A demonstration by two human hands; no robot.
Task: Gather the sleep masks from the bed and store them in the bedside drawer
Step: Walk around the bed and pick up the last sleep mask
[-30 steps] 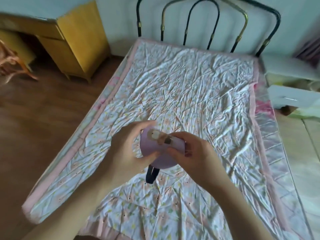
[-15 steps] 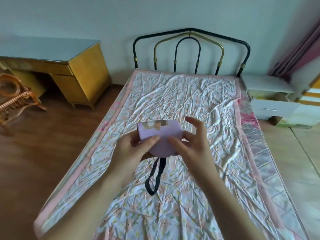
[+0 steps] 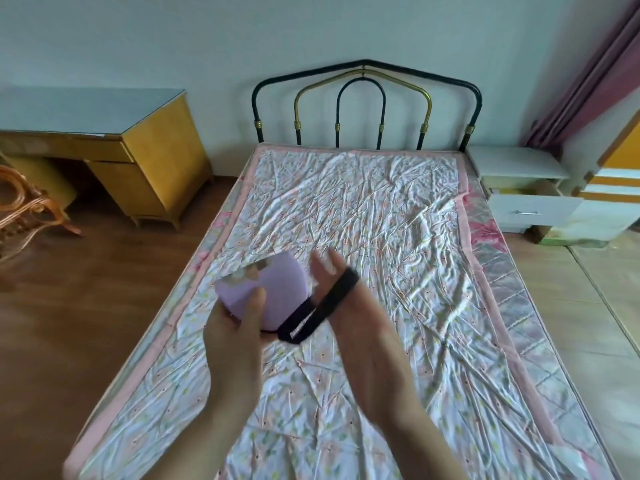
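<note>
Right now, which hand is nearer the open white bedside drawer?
Right. The right hand, with the lilac sleep mask's black strap looped over it, is on the white bedside drawer's side; the left hand, gripping the mask, is farther.

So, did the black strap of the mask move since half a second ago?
Yes. The black strap earlier hung straight down toward the bedsheet; now it stretches right, looped over the right hand, while the left hand holds the sleep mask.

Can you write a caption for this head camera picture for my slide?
Left hand holds a purple sleep mask above the bed; its strap loops over the right hand.
</note>
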